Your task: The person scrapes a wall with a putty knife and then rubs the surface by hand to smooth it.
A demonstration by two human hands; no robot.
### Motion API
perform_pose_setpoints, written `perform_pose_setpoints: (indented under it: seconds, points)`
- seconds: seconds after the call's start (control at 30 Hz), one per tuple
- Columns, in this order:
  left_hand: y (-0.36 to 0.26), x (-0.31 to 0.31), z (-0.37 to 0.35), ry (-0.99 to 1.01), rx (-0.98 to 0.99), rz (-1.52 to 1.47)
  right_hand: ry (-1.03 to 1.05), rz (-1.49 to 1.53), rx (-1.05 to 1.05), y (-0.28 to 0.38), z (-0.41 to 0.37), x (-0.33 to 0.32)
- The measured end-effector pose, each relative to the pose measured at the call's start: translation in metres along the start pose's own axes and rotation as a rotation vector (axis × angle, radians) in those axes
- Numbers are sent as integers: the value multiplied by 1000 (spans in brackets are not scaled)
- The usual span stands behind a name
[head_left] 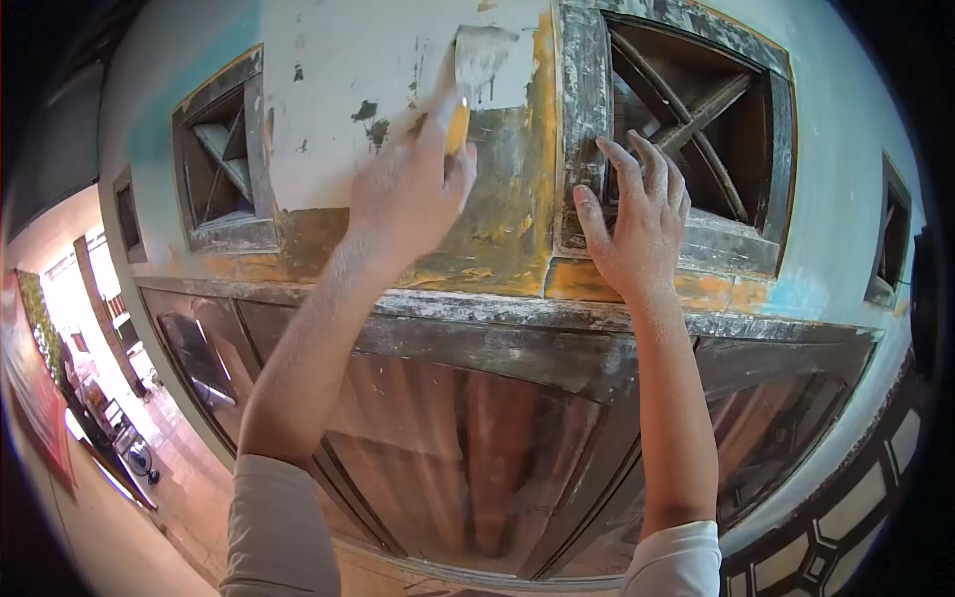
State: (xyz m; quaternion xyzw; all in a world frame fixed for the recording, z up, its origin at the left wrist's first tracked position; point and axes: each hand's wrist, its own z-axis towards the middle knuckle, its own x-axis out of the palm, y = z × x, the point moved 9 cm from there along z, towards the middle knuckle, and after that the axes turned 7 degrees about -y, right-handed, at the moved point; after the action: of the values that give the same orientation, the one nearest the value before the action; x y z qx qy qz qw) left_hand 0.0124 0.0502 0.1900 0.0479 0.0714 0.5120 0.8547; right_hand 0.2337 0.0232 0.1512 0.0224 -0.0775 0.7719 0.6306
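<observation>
My left hand [413, 189] is closed round the yellow handle of a paint scraper [459, 127], slightly blurred. The scraper's wide grey blade points up against a wall panel [328, 129], whose upper part is white with dark bare patches and whose lower part is brown with orange smears. To the right, my right hand [642, 214] is open, fingers spread, at the worn wooden frame [585, 109] of a small vent opening with crossed bars. It holds nothing. Pale dust covers both hands and forearms.
A second crossed vent [221, 159] sits left of the panel. Below runs a scuffed wooden ledge [497, 310] over large glass panes [458, 448] with curtains behind. A bright tiled passage [184, 438] with several objects lies at left, and a dark patterned grille [856, 497] at lower right.
</observation>
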Motion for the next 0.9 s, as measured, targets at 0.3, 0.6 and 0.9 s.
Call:
perform_pose_setpoints:
  seconds: [0.3, 0.6, 0.9]
  points:
    - [63, 2, -76, 178, -222, -12, 21, -7, -20, 5, 3, -1]
    - [106, -22, -162, 255, -499, -35, 75, -23, 30, 1, -14, 3]
    - [146, -45, -117, 209, -462, -43, 23, -21, -224, 109, 48, 35]
